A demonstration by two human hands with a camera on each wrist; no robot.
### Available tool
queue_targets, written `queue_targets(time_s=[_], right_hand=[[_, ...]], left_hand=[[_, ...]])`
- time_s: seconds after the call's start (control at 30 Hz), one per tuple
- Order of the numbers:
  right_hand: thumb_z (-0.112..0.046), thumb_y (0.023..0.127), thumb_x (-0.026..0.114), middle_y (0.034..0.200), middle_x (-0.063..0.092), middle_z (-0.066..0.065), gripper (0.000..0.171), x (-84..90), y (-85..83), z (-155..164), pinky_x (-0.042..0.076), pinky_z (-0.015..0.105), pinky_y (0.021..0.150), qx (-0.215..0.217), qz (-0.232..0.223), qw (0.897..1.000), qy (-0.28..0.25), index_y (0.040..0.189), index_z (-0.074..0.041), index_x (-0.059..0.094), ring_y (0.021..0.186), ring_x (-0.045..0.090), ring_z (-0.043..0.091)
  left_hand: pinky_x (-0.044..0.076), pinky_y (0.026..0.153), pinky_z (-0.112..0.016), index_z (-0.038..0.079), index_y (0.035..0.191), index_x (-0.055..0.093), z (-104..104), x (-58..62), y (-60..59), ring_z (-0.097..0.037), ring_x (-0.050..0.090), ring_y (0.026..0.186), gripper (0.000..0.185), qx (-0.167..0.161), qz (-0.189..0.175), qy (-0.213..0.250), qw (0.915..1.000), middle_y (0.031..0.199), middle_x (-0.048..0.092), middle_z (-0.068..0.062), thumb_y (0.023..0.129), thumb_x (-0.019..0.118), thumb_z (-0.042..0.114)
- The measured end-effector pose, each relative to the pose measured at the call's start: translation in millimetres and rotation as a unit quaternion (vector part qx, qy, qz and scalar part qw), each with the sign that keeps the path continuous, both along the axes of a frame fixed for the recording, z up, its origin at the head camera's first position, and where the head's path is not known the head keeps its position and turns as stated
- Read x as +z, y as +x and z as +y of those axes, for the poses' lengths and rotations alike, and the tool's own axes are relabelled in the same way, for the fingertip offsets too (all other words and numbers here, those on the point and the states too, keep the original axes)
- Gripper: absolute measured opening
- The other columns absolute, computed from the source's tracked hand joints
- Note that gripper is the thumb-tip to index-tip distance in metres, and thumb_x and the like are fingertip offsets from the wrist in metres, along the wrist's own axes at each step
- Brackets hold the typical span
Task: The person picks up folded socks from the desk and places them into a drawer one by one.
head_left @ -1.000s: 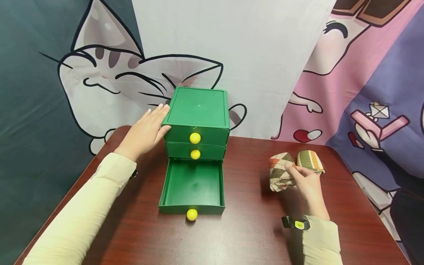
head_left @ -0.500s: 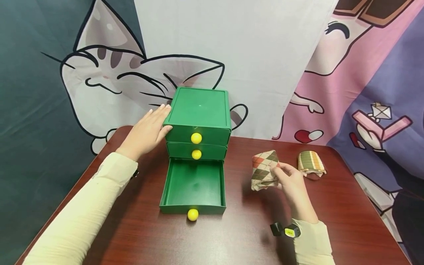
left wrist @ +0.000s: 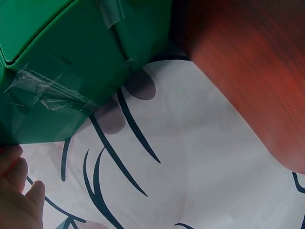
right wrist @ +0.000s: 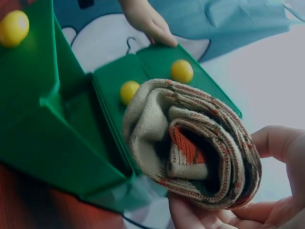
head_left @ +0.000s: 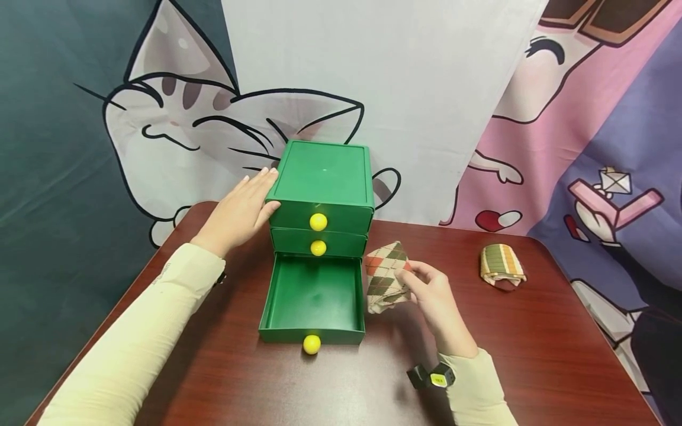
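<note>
My right hand pinches a rolled argyle sock in beige, olive and orange, held just right of the pulled-out bottom drawer. In the right wrist view the rolled sock shows its coiled end, with thumb and fingers on its sides. My left hand rests with straight fingers against the left upper edge of the green drawer cabinet. The two upper drawers are closed, each with a yellow ball knob. Fingers of the left hand show at the corner of the left wrist view.
A second rolled sock, striped green, orange and white, lies on the right of the brown table. Behind the table hangs a cartoon-printed cloth. Clear tape sticks to the cabinet's side.
My right hand has carried the argyle sock left, away from the striped one, to beside the open drawer. The left hand stays at the cabinet; the view shifts slightly.
</note>
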State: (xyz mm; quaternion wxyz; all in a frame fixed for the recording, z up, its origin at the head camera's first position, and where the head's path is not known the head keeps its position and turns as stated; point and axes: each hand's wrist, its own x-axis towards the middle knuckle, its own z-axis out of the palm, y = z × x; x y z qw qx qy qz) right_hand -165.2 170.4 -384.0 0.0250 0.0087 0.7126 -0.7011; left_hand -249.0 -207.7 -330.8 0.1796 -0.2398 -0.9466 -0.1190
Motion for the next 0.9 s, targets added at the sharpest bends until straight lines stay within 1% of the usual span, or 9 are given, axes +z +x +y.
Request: queue_targets(time_s=[0.07, 0.17, 0.37, 0.6, 0.73, 0.9], right_hand=[[-0.012, 0.093, 0.068, 0.088, 0.067, 0.001, 0.026, 0.7, 0.2, -7, 0.060, 0.023, 0.065, 0.007, 0.000, 1.000, 0.004, 0.112, 0.006, 0.065, 0.075, 0.066, 0.009], [-0.010, 0.094, 0.068, 0.090, 0.068, 0.003, 0.030, 3.5, -0.2, -19, 0.060, 0.023, 0.068, 0.017, -0.013, 1.000, 0.003, 0.116, 0.010, 0.064, 0.076, 0.067, 0.010], [-0.005, 0.095, 0.066, 0.089, 0.068, 0.004, 0.029, 5.0, -1.5, -39, 0.061, 0.025, 0.068, 0.040, -0.039, 0.998, -0.019, 0.118, 0.012, 0.061, 0.075, 0.068, 0.010], [-0.006, 0.093, 0.068, 0.092, 0.067, 0.007, 0.033, 2.1, -5.2, -64, 0.062, 0.028, 0.069, 0.079, -0.058, 0.994, -0.044, 0.120, 0.011, 0.060, 0.077, 0.070, 0.012], [-0.009, 0.093, 0.069, 0.095, 0.069, 0.009, 0.034, -2.9, -6.2, -76, 0.062, 0.027, 0.069, 0.095, -0.064, 0.993, -0.029, 0.121, 0.010, 0.061, 0.079, 0.070, 0.013], [-0.014, 0.094, 0.069, 0.099, 0.071, 0.012, 0.037, -9.6, -6.7, -92, 0.061, 0.027, 0.068, 0.123, -0.063, 0.990, 0.011, 0.123, 0.009, 0.062, 0.078, 0.069, 0.013]], left_hand=[[0.015, 0.126, -0.048, -0.002, 0.158, 0.030, 0, 0.1, 0.2, -0.031, 0.025, 0.153, 0.063, 0.001, -0.002, 0.002, 1.0000, 0.162, 0.033, -0.017, 0.109, 0.048, 0.033], [0.014, 0.126, -0.047, -0.002, 0.158, 0.029, 0, 0.1, -0.2, -0.030, 0.024, 0.153, 0.063, 0.002, -0.006, 0.005, 1.0000, 0.163, 0.032, -0.017, 0.109, 0.047, 0.033], [0.013, 0.127, -0.046, -0.001, 0.159, 0.028, 0, -0.5, -1.2, -0.030, 0.022, 0.153, 0.063, 0.001, -0.010, 0.004, 0.9999, 0.163, 0.031, -0.016, 0.110, 0.046, 0.034], [0.014, 0.126, -0.047, -0.001, 0.158, 0.028, -1, -1.2, -0.9, -0.030, 0.023, 0.153, 0.063, 0.004, -0.010, 0.008, 0.9999, 0.163, 0.031, -0.017, 0.109, 0.047, 0.033], [0.015, 0.126, -0.048, -0.002, 0.158, 0.028, 0, -2.1, -1.6, -0.031, 0.023, 0.153, 0.063, 0.001, -0.007, 0.008, 0.9999, 0.163, 0.031, -0.017, 0.109, 0.047, 0.033], [0.017, 0.125, -0.050, -0.002, 0.158, 0.028, 0, -3.0, -2.1, -0.031, 0.024, 0.153, 0.063, 0.000, -0.006, 0.008, 1.0000, 0.163, 0.031, -0.017, 0.109, 0.047, 0.033]])
